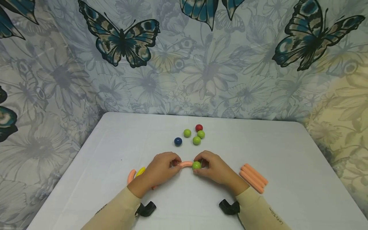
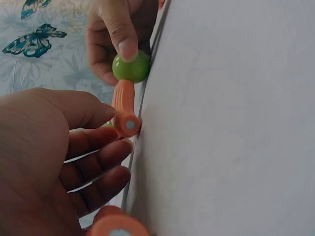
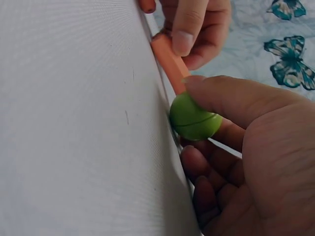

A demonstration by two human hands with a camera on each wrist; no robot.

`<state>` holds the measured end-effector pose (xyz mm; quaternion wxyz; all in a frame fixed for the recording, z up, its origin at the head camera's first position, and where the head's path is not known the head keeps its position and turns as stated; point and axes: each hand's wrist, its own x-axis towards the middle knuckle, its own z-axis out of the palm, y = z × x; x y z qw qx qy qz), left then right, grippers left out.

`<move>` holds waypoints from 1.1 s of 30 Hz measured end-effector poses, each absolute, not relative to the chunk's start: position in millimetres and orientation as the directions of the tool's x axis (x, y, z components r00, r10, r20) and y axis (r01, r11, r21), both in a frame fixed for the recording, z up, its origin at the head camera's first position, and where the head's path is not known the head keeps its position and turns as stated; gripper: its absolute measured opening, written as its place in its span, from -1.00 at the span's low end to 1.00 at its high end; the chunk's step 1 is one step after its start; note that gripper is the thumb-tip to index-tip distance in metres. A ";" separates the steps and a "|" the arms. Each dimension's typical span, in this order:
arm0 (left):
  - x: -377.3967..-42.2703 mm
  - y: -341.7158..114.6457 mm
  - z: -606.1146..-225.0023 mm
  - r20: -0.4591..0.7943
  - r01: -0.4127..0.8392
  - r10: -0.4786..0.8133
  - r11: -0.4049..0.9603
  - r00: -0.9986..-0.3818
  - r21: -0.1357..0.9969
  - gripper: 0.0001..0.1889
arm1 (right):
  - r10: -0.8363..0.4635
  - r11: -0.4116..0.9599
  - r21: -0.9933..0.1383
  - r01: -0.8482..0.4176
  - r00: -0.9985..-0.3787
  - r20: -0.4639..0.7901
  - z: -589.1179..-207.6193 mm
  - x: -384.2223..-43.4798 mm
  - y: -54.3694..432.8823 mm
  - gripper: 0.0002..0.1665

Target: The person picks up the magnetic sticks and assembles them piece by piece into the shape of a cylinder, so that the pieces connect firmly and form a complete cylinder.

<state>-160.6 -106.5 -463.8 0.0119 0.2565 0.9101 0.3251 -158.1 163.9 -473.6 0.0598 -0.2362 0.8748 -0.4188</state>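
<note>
In the head view my left hand (image 1: 163, 168) pinches one end of a curved orange magnetic rod (image 1: 187, 164) between thumb and fingers. A silvery disc shows in the rod's near end in the left wrist view. My right hand (image 1: 215, 168) grips a green ball (image 1: 196, 165), thumb on one side and fingers on the other. The rod's far end touches this ball (image 3: 195, 117), which has a thin seam round it. Both pieces are low over the white table (image 1: 287, 150); whether they rest on it I cannot tell.
Beyond the hands lie a blue ball (image 1: 178, 141), a red ball (image 1: 199, 128) and several green balls (image 1: 187, 133). Straight orange rods (image 1: 254, 178) lie together at the right. Beside my left forearm are a curved orange rod (image 1: 131, 176) and a yellow rod (image 1: 140, 171), partly hidden.
</note>
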 end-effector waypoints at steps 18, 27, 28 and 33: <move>-204.8 -125.8 -437.6 0.282 0.392 0.275 0.569 -0.919 0.723 -0.74 | -0.281 0.644 -0.726 -0.240 -0.957 0.067 -471.8 -168.2 176.8 -0.57; -228.9 -110.9 -447.9 0.032 0.244 0.323 0.642 -0.946 0.727 -0.53 | -0.233 0.669 -0.714 -0.205 -0.971 0.061 -471.6 -168.8 186.1 -0.66; -229.9 -109.4 -449.8 0.014 0.248 0.343 0.650 -0.939 0.718 -0.50 | -0.228 0.670 -0.713 -0.205 -0.971 0.064 -471.7 -168.7 187.1 -0.67; -231.0 -106.1 -456.7 0.024 0.345 0.433 0.683 -0.901 0.643 -0.48 | -0.227 0.665 -0.717 -0.209 -0.971 0.073 -470.3 -167.8 189.2 -0.69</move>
